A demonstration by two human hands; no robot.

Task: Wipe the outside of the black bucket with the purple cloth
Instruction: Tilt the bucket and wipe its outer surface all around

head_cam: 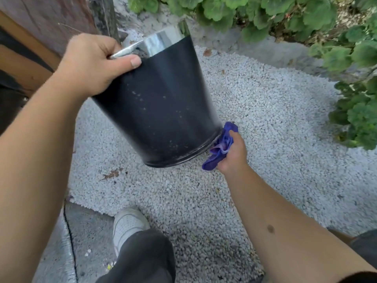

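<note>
Gripping the rim of the black bucket (157,103), the left hand (89,64) curls its fingers over the edge and lays its thumb flat along the outer wall, so the bucket hangs tilted above the ground with its mouth turned up and away. To the left of that hand stands a brown wooden surface (51,19) with a weathered grain. The bucket is a tapering cone, wide at the rim and narrow at the base; its outside is matt black, dotted with pale specks and dust, and ends in a raised ring around the bottom. Its inner wall shines like polished metal. Below it spreads a bed of small, pale, rounded gravel (255,111), with a dry leaf (111,174) lying near the bucket's base and a white shoe (128,223) under a dark trouser leg at the lower edge. Just right of the base, the right hand (232,154) clamps the purple cloth (219,148), a soft, crumpled wad that touches the bucket's lower right edge. Broad green scalloped leaves (357,111) border the gravel on the far right.
</note>
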